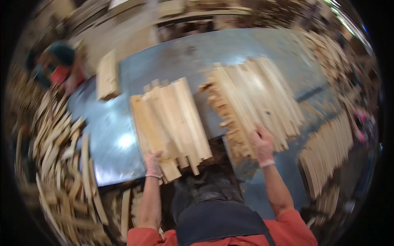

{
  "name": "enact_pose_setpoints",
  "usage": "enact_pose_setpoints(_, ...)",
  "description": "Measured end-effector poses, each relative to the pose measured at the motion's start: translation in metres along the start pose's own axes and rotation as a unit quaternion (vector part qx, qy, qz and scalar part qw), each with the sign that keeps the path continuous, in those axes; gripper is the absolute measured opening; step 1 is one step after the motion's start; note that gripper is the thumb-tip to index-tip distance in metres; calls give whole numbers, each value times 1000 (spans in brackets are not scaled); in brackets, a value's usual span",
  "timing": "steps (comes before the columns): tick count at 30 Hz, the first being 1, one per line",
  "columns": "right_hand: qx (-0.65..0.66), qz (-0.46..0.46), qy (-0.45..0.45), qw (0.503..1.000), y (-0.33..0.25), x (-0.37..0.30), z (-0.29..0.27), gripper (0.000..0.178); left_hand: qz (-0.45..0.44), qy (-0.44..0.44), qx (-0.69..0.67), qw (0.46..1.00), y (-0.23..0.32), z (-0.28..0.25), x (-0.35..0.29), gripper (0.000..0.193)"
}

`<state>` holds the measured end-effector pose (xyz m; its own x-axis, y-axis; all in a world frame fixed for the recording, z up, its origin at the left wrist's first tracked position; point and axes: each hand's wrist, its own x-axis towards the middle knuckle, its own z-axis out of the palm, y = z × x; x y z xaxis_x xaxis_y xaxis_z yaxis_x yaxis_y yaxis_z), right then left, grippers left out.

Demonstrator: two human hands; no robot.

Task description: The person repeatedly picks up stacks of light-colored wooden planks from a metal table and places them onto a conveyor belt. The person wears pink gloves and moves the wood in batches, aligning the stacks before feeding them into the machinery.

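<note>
My left hand (pixel 153 165), in a pale glove, is at the near left corner of a row of wooden strips (pixel 168 123), its fingers closed around the edge of the outermost strip. The strips lie side by side on the metal table (pixel 108 151), and their near ends stick out unevenly past its edge. My right hand (pixel 263 146), gloved too, is closed at the near part of a larger stack of wooden strips (pixel 258 98). What its fingers hold, if anything, is hidden. Rough, bark-like edges show along that stack's left side.
A wooden block or bundle (pixel 108 76) stands at the table's left edge. Loose offcuts (pixel 61 151) are heaped at the left, more strips (pixel 328 151) are stacked at the right. A person (pixel 65 67), blurred, is at the far left. Boards (pixel 205 13) lie beyond the table.
</note>
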<state>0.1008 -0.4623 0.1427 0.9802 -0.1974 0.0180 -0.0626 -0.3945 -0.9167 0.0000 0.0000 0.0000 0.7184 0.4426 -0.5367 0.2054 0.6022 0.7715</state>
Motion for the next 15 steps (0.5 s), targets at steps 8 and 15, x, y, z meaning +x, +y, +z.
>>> enact_pose_setpoints(8,69,231,-422,874,-3,-101,95,56,81,273,73,956,-71,-115,-207,52)
enact_pose_setpoints(15,-15,219,-595,773,-33,-189,176,55,50,541,239,804,-95,-232,-355,58)
